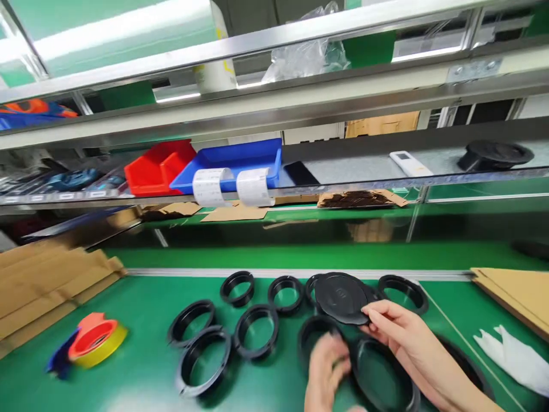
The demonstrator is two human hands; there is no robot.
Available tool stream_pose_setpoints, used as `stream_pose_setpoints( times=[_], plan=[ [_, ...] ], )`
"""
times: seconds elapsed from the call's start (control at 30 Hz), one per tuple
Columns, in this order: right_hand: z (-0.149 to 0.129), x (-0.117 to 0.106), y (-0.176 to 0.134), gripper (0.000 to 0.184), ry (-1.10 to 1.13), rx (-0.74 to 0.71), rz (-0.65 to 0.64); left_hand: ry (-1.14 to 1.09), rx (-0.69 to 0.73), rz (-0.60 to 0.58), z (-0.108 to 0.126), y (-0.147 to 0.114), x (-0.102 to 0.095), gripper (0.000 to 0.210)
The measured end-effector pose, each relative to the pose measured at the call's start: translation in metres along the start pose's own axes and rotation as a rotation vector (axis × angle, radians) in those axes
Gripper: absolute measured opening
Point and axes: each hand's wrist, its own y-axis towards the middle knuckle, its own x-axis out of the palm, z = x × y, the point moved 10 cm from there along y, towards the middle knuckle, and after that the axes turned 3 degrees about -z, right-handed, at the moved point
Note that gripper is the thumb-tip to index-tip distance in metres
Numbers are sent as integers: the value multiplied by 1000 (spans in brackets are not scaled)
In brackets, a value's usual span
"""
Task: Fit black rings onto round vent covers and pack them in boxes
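Observation:
My right hand (397, 329) pinches the edge of a flat black round lid (341, 297) and holds it up over the green tabletop. Blurred by motion, my left hand (328, 369) is at a black ring (306, 343) just below the lid; whether its fingers grip the ring is unclear. A larger black ring (364, 380) sits beneath my right wrist. Several more black rings lie to the left, among them one near the front (189, 366) and one in the middle (240, 335). Another ring (422, 300) is behind my right hand.
A tape dispenser (92, 343) rests at the left beside stacked cardboard (47, 286). White gloves (512, 355) and more cardboard (518, 294) are at the right. The shelf above carries a red bin (150, 171), a blue tray (240, 154), a phone (301, 173) and a black round part (495, 154).

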Motion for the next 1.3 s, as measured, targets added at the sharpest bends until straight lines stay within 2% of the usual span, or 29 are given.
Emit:
stream_pose_setpoints(
  times=[0.07, 0.1, 0.17, 0.23, 0.27, 0.3, 0.33, 0.43, 0.47, 0.53, 0.67, 0.77, 1.0, 1.07, 1.2, 1.3],
  plan=[
    [31, 32, -32, 38, 104, 103, -25, -204, 87, 60, 13, 3, -14, 116],
    [47, 51, -46, 40, 159, 166, -69, -330, 100, 63, 16, 3, -20, 114],
    [73, 94, -71, 49, 228, 291, -234, -566, 42, 30, 16, -1, -27, 96],
    [83, 134, -93, 57, 159, 368, -460, -712, -56, -3, 15, -10, -34, 77],
    [80, 147, -98, 55, 57, 341, -533, -765, -84, -9, 16, -16, -39, 71],
    [71, 153, -96, 50, -87, 251, -556, -804, -106, -17, 19, -22, -43, 68],
    [56, 153, -88, 43, -256, 104, -522, -832, -131, -33, 21, -28, -47, 66],
    [3, 143, -66, 34, -722, -420, -228, -858, -214, -127, 29, -45, -48, 65],
    [-3, 142, -61, 34, -826, -518, -168, -861, -227, -154, 31, -50, -47, 66],
    [5, 144, -51, 36, -953, -588, -143, -868, -243, -185, 35, -58, -48, 67],
    [33, 151, -48, 39, -1065, -633, -209, -869, -287, -152, 31, -65, -55, 66],
    [36, 150, -54, 42, -1045, -647, -218, -842, -325, -119, 24, -65, -57, 64],
    [44, 135, -47, 47, -849, -418, -289, -762, -396, -71, 2, -61, -56, 65],
    [47, 126, -46, 49, -730, -360, -265, -760, -392, -83, 0, -59, -55, 68],
    [51, 101, -47, 50, -494, -285, -132, -764, -385, -166, 4, -58, -46, 78],
    [55, 88, -53, 48, -437, -255, -72, -767, -396, -213, 5, -58, -39, 83]
  ],
)
